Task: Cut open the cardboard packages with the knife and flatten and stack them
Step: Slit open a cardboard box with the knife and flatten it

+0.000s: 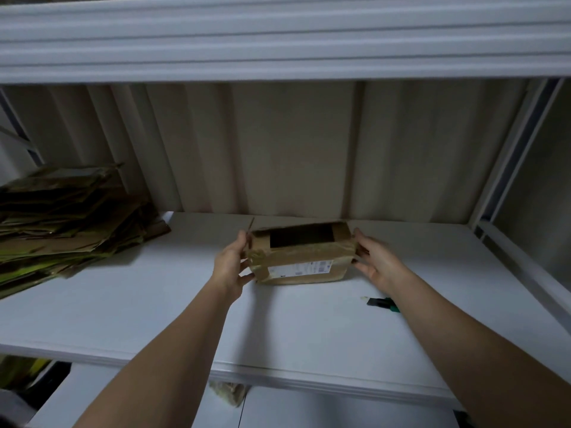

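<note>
A cardboard box sits on the white shelf, toward the far side and a little right of the middle, close to the ribbed back wall. Its top is cut open: a dark rectangular hole shows between the flaps, and a thin flap stands up at the far left corner. Brown tape runs along the near top edge and down the left end, and a white label lies on the near face.

The left hand grasps the box's left end, thumb at the near lower corner and fingers curled around the far upper edge. The right hand is at the box's right end, fingers spread and lightly bent around the corner, fingertips touching the cardboard; whether it truly grips or only steadies the box I cannot tell for sure, though the fingers wrap the edge. Both forearms reach in from the near edge of the shelf.

The knife, dark with a green handle, lies flat on the shelf near and to the right of the box, partly hidden by the right forearm, apart from the box.

At the far left of the shelf lies a stack of flattened cardboard, its sheets uneven and fanned out, well apart from the box.

Another white shelf runs overhead. A white upright post stands at the right.
</note>
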